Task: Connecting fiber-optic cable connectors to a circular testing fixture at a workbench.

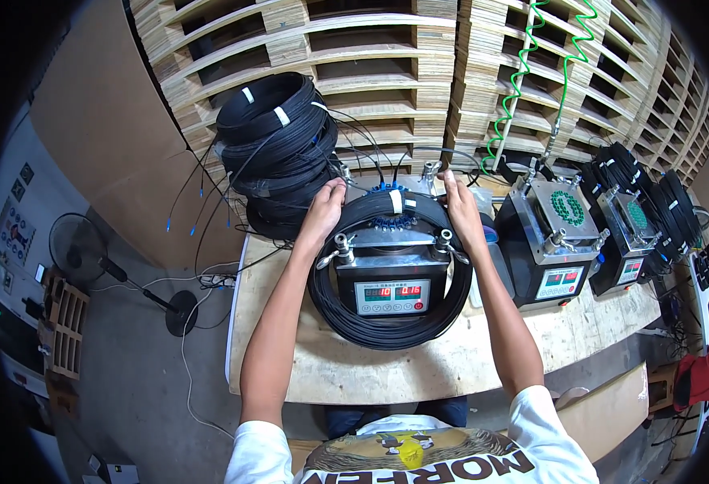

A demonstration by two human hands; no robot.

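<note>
A loop of black cable (395, 329) rings a dark polishing machine (346, 292) with a lit red digital panel (391, 298). Its upper run lies across the metal top, banded with white tape. Blue connectors (392, 223) sit in rows on the fixture. My left hand (324, 213) is closed at the rear left clamp (345, 172), beside the cable. Level with it, my right hand (462, 209) curls its fingers at the rear right clamp (432, 168). Fingers partly hide both rear levers. Two front clamps (341, 245) with metal levers show uncovered.
Stacked black cable coils (269, 153) stand at the far left, loose blue-tipped ends hanging out. Two similar machines (560, 230) occupy the right of the wooden table (354, 379). Behind rise pallets (370, 73) and green coiled hoses (516, 81). A floor fan (80, 246) stands left.
</note>
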